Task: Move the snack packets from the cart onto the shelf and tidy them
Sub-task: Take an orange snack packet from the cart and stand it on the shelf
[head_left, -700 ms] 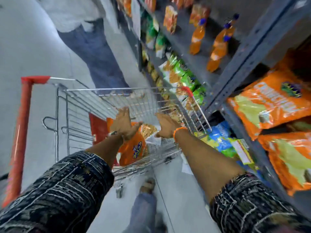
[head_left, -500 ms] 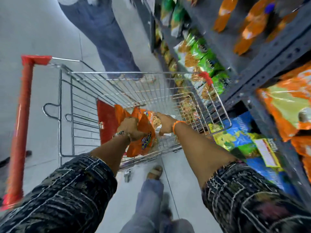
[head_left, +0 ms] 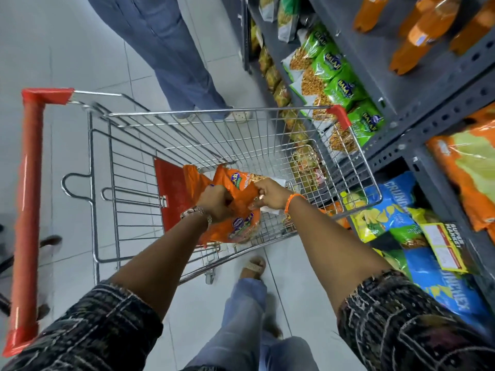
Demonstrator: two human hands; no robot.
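1. Head view, cart: a wire cart (head_left: 267, 135) with a red handle (head_left: 28, 210) stands on the grey tiled floor, just left of the shelf (head_left: 417, 113).
2. Head view, task items: orange snack packets (head_left: 241, 226) lie in the near part of the cart basket, beside a red flap (head_left: 171, 194) on its left.
3. Left hand (head_left: 215, 203): clenched on the upper edge of an orange packet. A metal bracelet sits on the wrist.
4. Right hand (head_left: 270, 195): fingers pinched on the same orange packet material, just right of the left hand. An orange band sits on the wrist.
5. Shelf, far section: green packets (head_left: 340, 84) stand in a row; orange bottles (head_left: 417, 36) occupy the level above.
6. Shelf, near section: large orange bags (head_left: 466, 170) fill the upper level at right; blue and yellow bags (head_left: 388, 207) fill the lower level.
7. A second person's legs (head_left: 171, 57) stand at the far side of the cart.
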